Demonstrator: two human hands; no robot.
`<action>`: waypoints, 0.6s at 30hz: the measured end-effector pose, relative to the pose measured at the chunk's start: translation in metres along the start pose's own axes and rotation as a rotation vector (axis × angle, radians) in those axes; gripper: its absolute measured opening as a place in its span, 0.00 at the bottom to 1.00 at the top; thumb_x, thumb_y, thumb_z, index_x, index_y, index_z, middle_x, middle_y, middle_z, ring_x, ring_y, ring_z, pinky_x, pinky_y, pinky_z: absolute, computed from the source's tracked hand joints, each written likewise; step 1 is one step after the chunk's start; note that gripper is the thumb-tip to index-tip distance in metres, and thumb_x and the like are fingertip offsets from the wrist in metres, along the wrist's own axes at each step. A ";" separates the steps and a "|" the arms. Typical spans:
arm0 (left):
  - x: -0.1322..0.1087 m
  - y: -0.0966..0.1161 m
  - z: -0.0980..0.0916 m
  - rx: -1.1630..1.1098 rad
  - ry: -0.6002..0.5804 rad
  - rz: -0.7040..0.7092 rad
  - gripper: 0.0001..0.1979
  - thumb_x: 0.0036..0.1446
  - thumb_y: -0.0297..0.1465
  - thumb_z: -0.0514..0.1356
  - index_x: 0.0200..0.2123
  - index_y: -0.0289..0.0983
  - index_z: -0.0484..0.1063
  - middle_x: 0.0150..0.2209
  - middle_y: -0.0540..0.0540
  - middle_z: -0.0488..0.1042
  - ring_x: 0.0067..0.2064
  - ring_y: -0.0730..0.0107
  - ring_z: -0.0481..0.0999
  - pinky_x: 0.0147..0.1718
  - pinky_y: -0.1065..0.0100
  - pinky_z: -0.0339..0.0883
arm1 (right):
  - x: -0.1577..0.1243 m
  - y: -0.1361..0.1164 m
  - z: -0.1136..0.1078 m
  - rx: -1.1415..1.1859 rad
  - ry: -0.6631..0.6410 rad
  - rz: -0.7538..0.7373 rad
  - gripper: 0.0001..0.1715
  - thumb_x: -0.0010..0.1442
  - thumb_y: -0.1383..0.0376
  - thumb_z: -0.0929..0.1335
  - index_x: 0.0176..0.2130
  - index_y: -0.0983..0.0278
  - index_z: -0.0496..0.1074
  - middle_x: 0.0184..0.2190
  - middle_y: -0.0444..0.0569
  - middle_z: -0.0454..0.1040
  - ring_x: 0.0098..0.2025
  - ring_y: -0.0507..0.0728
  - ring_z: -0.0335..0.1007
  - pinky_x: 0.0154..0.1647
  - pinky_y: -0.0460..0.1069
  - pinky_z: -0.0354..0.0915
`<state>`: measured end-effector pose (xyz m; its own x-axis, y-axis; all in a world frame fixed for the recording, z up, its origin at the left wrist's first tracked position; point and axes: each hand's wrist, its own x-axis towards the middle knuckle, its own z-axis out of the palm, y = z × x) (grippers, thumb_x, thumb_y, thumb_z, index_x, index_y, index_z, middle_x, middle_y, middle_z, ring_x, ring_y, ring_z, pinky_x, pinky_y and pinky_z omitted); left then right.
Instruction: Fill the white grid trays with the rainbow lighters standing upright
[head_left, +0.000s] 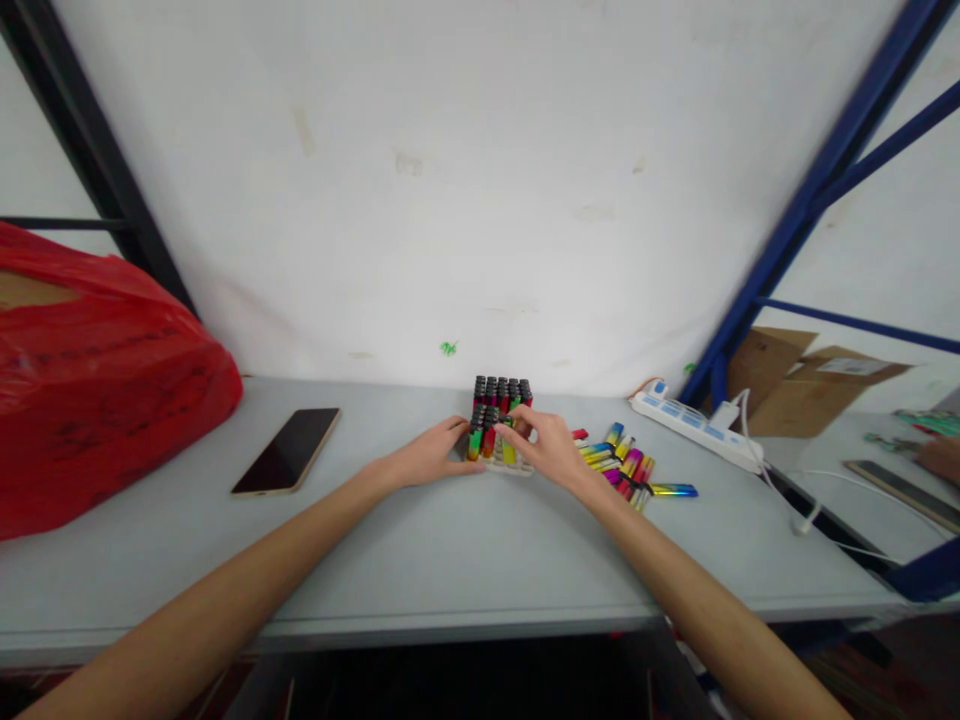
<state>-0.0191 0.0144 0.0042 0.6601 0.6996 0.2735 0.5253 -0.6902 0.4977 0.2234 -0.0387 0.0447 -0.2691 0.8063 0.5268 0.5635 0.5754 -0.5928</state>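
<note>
Upright lighters (502, 391) with black tops stand in rows in a pale tray (517, 467) near the wall. At the tray's left front corner, my left hand (431, 452) holds it, the thumb along the front edge and the fingers by the left side. My right hand (546, 446) is closed in a pinch on a yellow lighter (509, 450) standing at the front of the tray. Its fingers partly cover the lighter's top and the holes behind. Right of that hand lies a loose pile of shiny multicoloured lighters (634, 466), partly hidden by my wrist.
A phone (289, 450) lies on the grey table (450, 560) to the left, beside a red plastic bag (97, 390). At the right are a white power strip (697, 428) with cables, a blue frame post (795, 220) and cardboard boxes (795, 390). Another person's hand (941, 458) shows at the far right.
</note>
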 end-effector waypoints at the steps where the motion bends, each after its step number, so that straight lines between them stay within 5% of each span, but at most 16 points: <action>1: 0.000 0.000 0.000 -0.002 0.002 -0.001 0.32 0.59 0.55 0.66 0.56 0.38 0.73 0.55 0.38 0.75 0.57 0.46 0.76 0.59 0.52 0.70 | 0.000 0.001 0.001 0.030 -0.010 0.030 0.25 0.67 0.42 0.68 0.34 0.59 0.71 0.25 0.44 0.74 0.29 0.56 0.68 0.35 0.49 0.62; 6: 0.000 0.001 -0.001 0.001 -0.005 -0.007 0.34 0.59 0.53 0.67 0.59 0.37 0.71 0.57 0.37 0.73 0.59 0.46 0.75 0.62 0.53 0.68 | -0.001 0.011 0.010 0.073 -0.109 0.036 0.24 0.67 0.42 0.69 0.35 0.59 0.72 0.28 0.46 0.80 0.29 0.56 0.73 0.33 0.48 0.60; 10: 0.000 0.000 0.000 0.016 -0.007 0.001 0.35 0.59 0.54 0.66 0.60 0.37 0.70 0.59 0.36 0.73 0.60 0.46 0.75 0.63 0.52 0.67 | 0.003 0.016 0.015 -0.128 -0.200 -0.055 0.20 0.69 0.47 0.70 0.35 0.60 0.72 0.28 0.47 0.78 0.29 0.55 0.70 0.31 0.47 0.54; 14: 0.000 -0.002 0.000 0.020 -0.003 0.003 0.34 0.59 0.54 0.66 0.59 0.37 0.71 0.58 0.36 0.74 0.60 0.45 0.75 0.63 0.51 0.67 | 0.006 0.010 0.018 -0.384 -0.178 -0.084 0.21 0.69 0.49 0.71 0.32 0.60 0.73 0.28 0.49 0.77 0.28 0.55 0.68 0.30 0.48 0.47; 18: -0.001 0.001 -0.002 -0.001 -0.001 -0.007 0.34 0.60 0.53 0.66 0.60 0.38 0.70 0.59 0.37 0.73 0.60 0.46 0.75 0.62 0.52 0.68 | 0.008 0.018 0.003 -0.406 -0.132 -0.066 0.26 0.74 0.47 0.65 0.30 0.60 0.73 0.24 0.47 0.75 0.27 0.55 0.67 0.30 0.48 0.50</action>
<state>-0.0203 0.0134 0.0058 0.6567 0.7046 0.2690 0.5295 -0.6847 0.5008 0.2285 -0.0214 0.0366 -0.3978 0.7954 0.4573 0.7963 0.5469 -0.2585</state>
